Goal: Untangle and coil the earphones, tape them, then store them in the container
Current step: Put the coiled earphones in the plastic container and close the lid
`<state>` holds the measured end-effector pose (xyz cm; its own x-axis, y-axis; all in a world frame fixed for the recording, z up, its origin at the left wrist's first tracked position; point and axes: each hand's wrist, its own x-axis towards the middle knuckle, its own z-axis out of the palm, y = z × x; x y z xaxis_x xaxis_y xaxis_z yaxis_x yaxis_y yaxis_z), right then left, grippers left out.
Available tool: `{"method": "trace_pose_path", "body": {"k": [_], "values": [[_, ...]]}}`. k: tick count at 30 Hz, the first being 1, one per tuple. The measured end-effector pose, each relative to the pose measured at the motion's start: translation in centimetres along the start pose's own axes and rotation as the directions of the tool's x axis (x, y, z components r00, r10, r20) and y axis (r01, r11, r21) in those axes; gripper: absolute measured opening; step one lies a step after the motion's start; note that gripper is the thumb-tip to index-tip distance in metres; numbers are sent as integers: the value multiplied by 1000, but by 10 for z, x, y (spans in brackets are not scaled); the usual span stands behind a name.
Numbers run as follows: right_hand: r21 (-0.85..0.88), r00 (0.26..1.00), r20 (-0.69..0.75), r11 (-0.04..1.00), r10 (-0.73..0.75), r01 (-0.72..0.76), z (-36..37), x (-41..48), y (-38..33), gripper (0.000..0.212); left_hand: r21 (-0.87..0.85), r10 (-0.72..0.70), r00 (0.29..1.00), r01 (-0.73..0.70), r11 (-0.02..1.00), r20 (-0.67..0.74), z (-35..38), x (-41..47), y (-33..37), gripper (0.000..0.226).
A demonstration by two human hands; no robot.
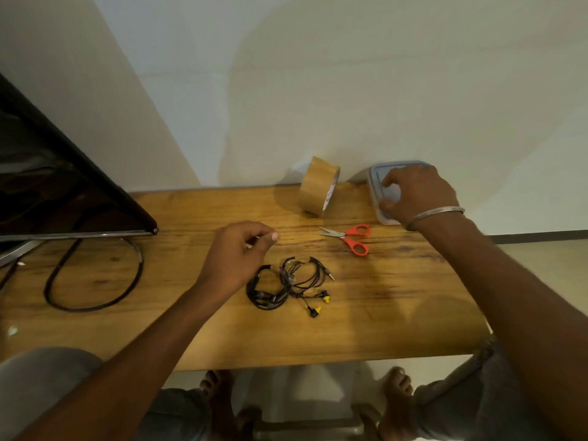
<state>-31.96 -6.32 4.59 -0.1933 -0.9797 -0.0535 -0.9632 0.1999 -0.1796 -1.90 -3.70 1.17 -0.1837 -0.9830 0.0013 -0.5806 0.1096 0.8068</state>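
Black earphones (pixel 288 284) with yellow ear tips lie in two loose coils on the wooden table (pixel 381 313), near its middle. My left hand (pixel 237 256) hovers just left of and above them, fingers loosely curled, thumb against the fingertips, with nothing visibly held. At the back right, against the wall, sits a pale container (pixel 375 183) with a grey-blue lid. My right hand (pixel 416 194), a metal bangle on the wrist, lies over the container, with its fingers and thumb curled onto the lid's left side.
A roll of brown tape (pixel 316 186) stands on edge by the wall, left of the container. Orange-handled scissors (pixel 350 238) lie between tape and earphones. A dark screen (pixel 63 186) and a looped black cable (pixel 95 281) occupy the table's left. My knees and feet show below the front edge.
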Motion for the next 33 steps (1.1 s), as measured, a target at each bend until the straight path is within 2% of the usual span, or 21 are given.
{"method": "trace_pose_path", "body": {"k": [2, 3, 4, 6, 8, 14, 16, 19, 24, 26, 28, 30, 33], "values": [[-131, 992, 126, 991, 20, -4, 12, 2, 0, 73, -87, 79, 996, -75, 993, 48, 12, -4, 21, 11], [-175, 986, 163, 985, 29, 0, 19, 2, -2, 80, -127, 111, 991, -100, 987, 81, 18, -7, 31, 11], [-203, 986, 163, 979, 29, 5, 27, 1, -3, 79, -162, 135, 984, -116, 980, 112, 24, -11, 39, 11], [-236, 996, 86, 972, -1, 22, 36, 2, -6, 59, -233, 141, 977, -102, 967, 159, 33, -18, 46, 11], [-219, 998, 53, 975, -31, 42, 33, 0, -9, 47, -298, 76, 978, -15, 954, 194, 38, -22, 42, 12], [-204, 992, 99, 974, -77, 96, 32, -17, -31, 45, -337, -168, 939, 269, 902, 301, 43, -24, 24, 16], [-150, 995, 75, 986, -68, 78, 30, -20, -35, 43, -393, -201, 917, 336, 856, 346, 44, -23, 26, 18], [22, 998, 64, 1000, 3, -4, 29, -21, -38, 43, -468, -212, 889, 401, 788, 405, 43, -19, 30, 22], [132, 999, 2, 990, 54, -54, 21, -20, -37, 23, -507, -237, 868, 455, 732, 436, 37, -14, 28, 22], [70, 999, 44, 997, 20, -23, 18, -23, -33, 35, -518, -241, 868, 460, 721, 435, 34, -12, 28, 22], [-58, 994, 105, 998, 0, 6, 18, -23, -25, 61, -523, -241, 871, 456, 720, 428, 32, -11, 29, 21], [-145, 986, 169, 989, 9, 16, 20, -22, -17, 78, -519, -239, 874, 450, 727, 423, 31, -10, 30, 20], [-190, 978, 204, 979, -34, 73, 26, -20, -11, 74, -501, -241, 876, 444, 743, 418, 31, -10, 31, 20]]}}
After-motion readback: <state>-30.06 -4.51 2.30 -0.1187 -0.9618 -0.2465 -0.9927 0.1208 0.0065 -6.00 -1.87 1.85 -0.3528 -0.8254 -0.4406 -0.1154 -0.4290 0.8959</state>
